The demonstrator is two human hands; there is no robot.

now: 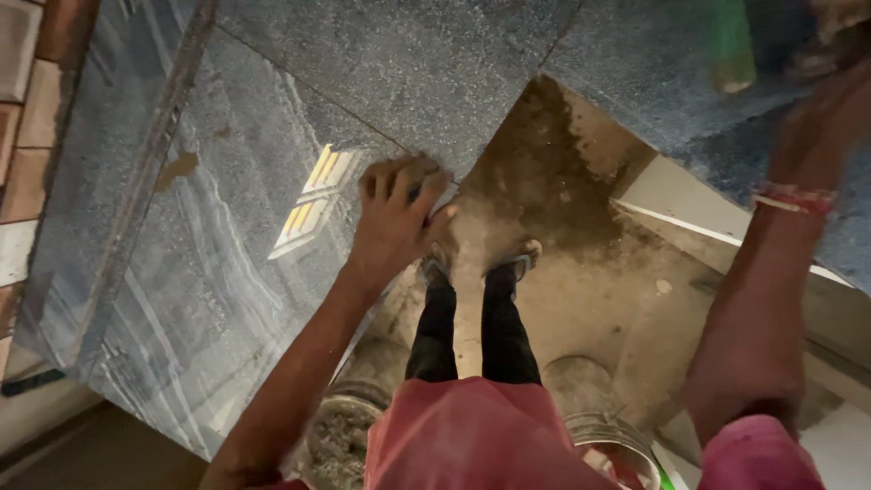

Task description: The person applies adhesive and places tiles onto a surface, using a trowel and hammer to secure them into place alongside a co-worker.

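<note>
A polished dark grey stone slab (227, 227) lies level in front of me, and its corner juts toward my legs. My left hand (395, 213) rests on that corner with bent fingers on top and the thumb over the edge. A small dark spot shows between the fingers; what it is stays unclear. My right arm, with a red thread band (797, 198) at the wrist, reaches to the upper right over a second speckled slab (435, 63). My right hand (839, 41) is blurred there beside a blurred green object (730, 45).
Below the slabs is a dirty floor (581, 272) where my feet stand in sandals. A bucket of grey mortar (337, 436) sits at my left leg and another bucket (610, 436) at my right. Brick wall (23, 118) borders the left.
</note>
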